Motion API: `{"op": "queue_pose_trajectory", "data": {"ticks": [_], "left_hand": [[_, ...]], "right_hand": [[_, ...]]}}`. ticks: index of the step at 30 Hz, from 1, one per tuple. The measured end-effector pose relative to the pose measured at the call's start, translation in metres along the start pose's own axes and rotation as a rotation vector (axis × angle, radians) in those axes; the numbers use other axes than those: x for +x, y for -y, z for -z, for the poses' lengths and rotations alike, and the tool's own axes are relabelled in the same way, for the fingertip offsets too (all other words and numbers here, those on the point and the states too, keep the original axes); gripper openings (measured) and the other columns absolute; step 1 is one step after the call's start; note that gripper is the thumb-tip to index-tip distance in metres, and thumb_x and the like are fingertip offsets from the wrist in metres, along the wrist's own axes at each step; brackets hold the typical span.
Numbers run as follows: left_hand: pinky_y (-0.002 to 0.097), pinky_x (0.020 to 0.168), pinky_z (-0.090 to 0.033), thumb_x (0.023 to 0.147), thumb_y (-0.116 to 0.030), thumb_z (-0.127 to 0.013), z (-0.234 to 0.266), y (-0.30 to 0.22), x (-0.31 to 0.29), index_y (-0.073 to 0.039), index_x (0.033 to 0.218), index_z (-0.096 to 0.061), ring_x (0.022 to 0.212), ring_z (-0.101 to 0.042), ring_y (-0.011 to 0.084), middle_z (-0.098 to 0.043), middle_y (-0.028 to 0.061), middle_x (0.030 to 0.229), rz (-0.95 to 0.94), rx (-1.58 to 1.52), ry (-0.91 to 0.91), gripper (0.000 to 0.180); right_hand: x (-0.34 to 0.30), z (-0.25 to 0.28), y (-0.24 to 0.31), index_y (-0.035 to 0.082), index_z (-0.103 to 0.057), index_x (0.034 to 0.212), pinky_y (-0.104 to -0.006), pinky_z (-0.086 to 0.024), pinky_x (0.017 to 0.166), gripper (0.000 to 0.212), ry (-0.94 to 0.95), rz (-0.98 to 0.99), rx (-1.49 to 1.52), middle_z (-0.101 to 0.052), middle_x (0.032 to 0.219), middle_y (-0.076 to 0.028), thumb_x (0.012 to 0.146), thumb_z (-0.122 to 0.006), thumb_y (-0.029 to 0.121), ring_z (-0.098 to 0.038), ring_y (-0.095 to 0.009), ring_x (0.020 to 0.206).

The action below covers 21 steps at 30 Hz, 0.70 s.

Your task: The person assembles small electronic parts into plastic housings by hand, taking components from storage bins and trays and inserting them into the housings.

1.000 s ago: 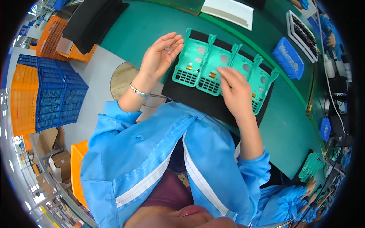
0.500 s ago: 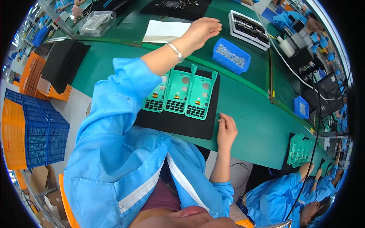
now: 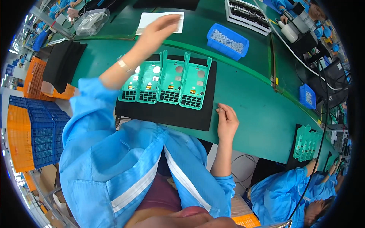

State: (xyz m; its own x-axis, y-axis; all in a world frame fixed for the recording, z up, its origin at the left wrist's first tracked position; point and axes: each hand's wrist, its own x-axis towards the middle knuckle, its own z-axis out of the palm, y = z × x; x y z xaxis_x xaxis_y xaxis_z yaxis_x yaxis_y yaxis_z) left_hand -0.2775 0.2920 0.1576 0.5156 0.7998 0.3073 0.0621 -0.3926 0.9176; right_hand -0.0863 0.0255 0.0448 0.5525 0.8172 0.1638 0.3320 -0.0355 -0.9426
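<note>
My left hand (image 3: 159, 33) is stretched out over the white sheets (image 3: 175, 27) at the back of the bench, its fingers extended and a little blurred. Beneath that forearm, several green plastic housings (image 3: 173, 81) with black keypad grids lie side by side on a black mat (image 3: 159, 113). The arm partly covers those on the left. Just right of the mat, near the bench's front edge, my right hand (image 3: 227, 122) is closed with thumb and fingertips together. Whatever may be between them is too small to make out.
A blue bin (image 3: 229, 41) of small pale parts stands behind the mat, with a white tray (image 3: 248, 16) of dark parts beyond it. A raised green ledge (image 3: 235, 65) crosses the bench. Co-workers sit at the right; blue crates (image 3: 45, 131) are stacked at left.
My left hand has swept left, from beside the blue bin to over the white sheets. The right hand stays by the mat. The whole view has shifted slightly.
</note>
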Motion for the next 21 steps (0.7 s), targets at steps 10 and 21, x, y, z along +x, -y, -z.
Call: {"op": "queue_pose_trajectory", "data": {"ticks": [10,21], "left_hand": [[0.0301,0.086,-0.042,0.090,-0.030,-0.057,0.139,0.066,-0.175,-0.010,0.129,-0.048,0.105,-0.052,0.0134,-0.052,0.0020,0.124,0.918,-0.040,-0.290,0.045],[0.0167,0.045,-0.036,0.092,-0.025,-0.055,0.073,0.081,-0.144,0.001,0.123,-0.051,0.053,-0.046,0.0040,-0.055,0.0003,0.085,0.908,-0.279,-0.072,0.040]], "right_hand": [[0.020,-0.004,0.011,0.009,-0.060,0.113,-0.0346,-0.051,0.067,0.031,0.046,0.149,-0.375,-0.066,0.089,-0.014,0.082,-0.061,0.012,-0.063,-0.026,0.072],[-0.003,0.044,-0.011,0.004,-0.054,0.115,-0.0308,-0.049,0.077,0.036,-0.108,-0.405,0.042,-0.058,0.102,-0.012,0.080,-0.062,0.011,-0.062,-0.020,0.083]]}}
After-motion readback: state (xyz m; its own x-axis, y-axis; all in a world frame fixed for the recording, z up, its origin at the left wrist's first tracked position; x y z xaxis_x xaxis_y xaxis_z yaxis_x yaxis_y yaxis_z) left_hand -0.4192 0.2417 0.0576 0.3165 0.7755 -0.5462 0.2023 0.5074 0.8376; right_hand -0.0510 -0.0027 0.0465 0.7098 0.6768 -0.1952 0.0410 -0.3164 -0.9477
